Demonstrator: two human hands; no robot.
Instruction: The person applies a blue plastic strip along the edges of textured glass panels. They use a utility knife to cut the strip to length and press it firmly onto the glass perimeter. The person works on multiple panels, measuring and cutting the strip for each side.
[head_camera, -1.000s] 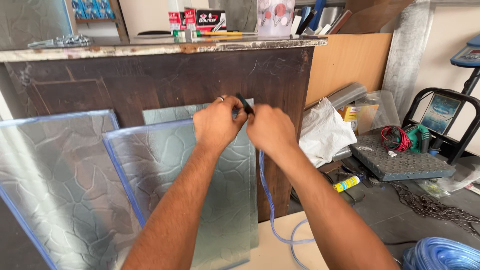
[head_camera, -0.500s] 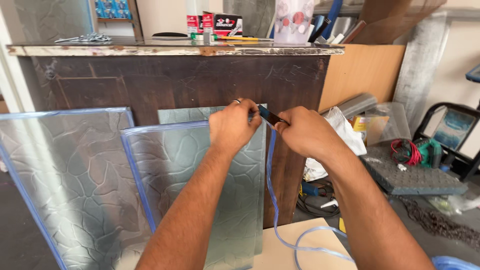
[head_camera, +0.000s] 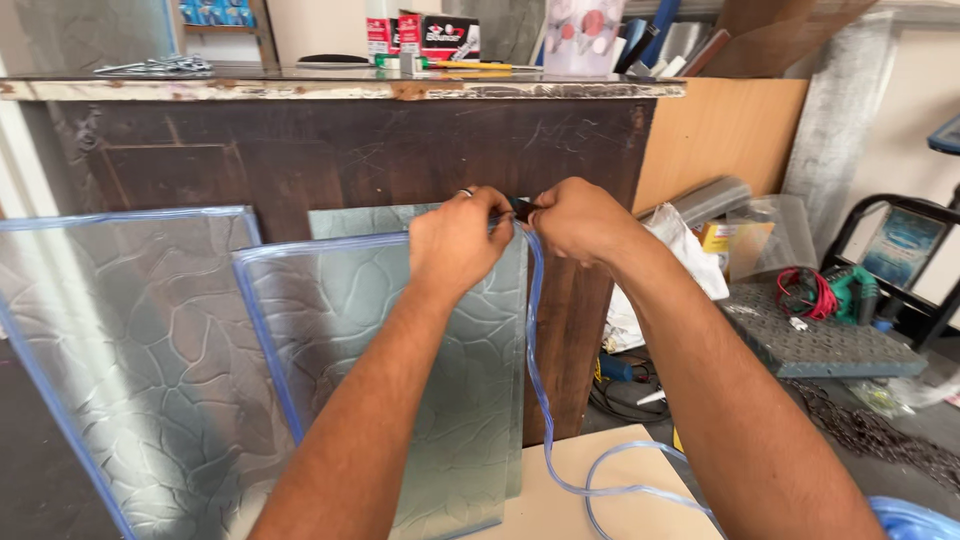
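**Hands meet at the pane's top corner**

Both hands sit a touch lower than half a second back, with the small dark tool drawn in closer between them. The left hand (head_camera: 458, 243) is curled shut over the top right corner of the patterned glass pane edged in clear blue plastic strip (head_camera: 400, 370), a ring on one finger. Right beside it, touching, the right hand (head_camera: 580, 220) pinches the small dark tool (head_camera: 522, 209) between closed fingers. From that pinch the loose clear blue plastic strip (head_camera: 538, 380) hangs straight down the pane's right edge, then loops over a pale board (head_camera: 560, 500) below. Left of the grip leans a larger patterned pane (head_camera: 130, 350); behind it stands a dark wooden counter (head_camera: 330, 150).
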